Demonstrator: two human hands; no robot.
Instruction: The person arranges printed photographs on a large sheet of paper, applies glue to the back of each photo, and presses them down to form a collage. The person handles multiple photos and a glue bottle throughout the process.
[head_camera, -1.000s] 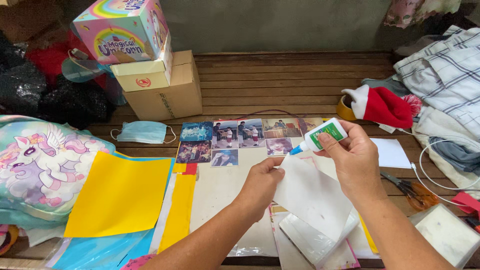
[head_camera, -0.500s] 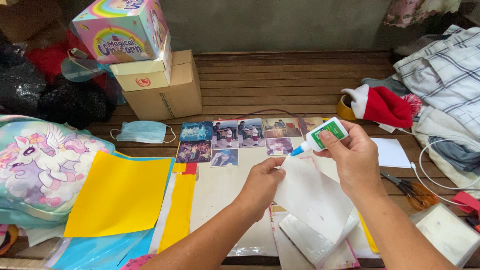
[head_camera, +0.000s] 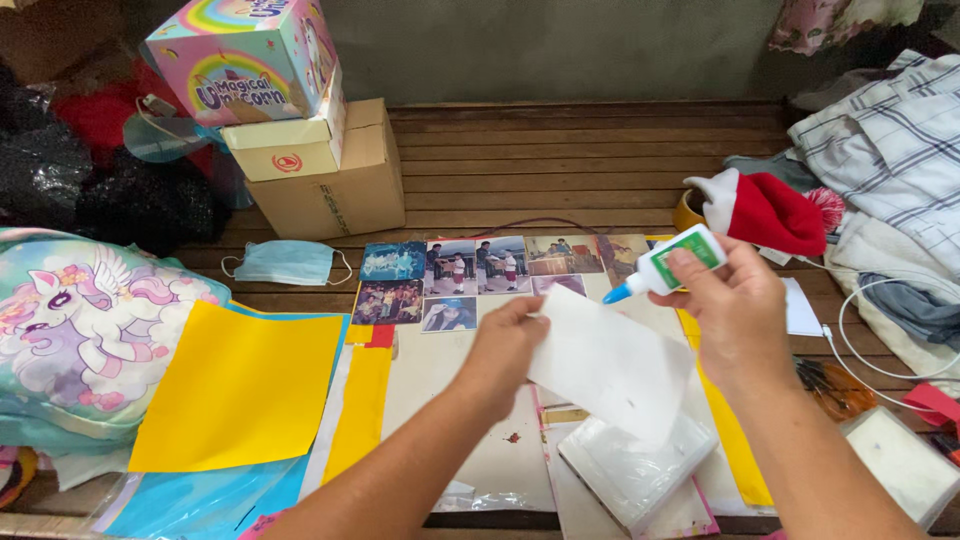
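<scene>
A white sheet of paper (head_camera: 610, 372) is shown lifted above the tabletop (head_camera: 560, 170), tilted so that its upper left corner is highest. That corner is pinched in the grip of the left hand (head_camera: 505, 345), thumb and fingers pressed together on the edge, so that the rest of the sheet extends down and to the right of the grip. A small white glue bottle (head_camera: 665, 264) with a green label and a blue nozzle is enclosed by the right hand (head_camera: 735, 310), the fingers being wrapped round its body; the nozzle is directed down and leftward, its tip just above the upper edge of the sheet, and contact cannot be judged. Beneath the sheet a clear plastic packet (head_camera: 635, 470) is seen lying on a pale backing board (head_camera: 440, 380). Along the far edge of the board a row of photographs (head_camera: 470, 270) is laid out. To the left, a yellow paper sheet (head_camera: 240, 385) lies over blue paper, with a light blue face mask (head_camera: 287, 262) beyond it. Cardboard boxes (head_camera: 330, 180) are stacked at the far left, and a red and white Santa hat (head_camera: 765, 210) rests to the right.
</scene>
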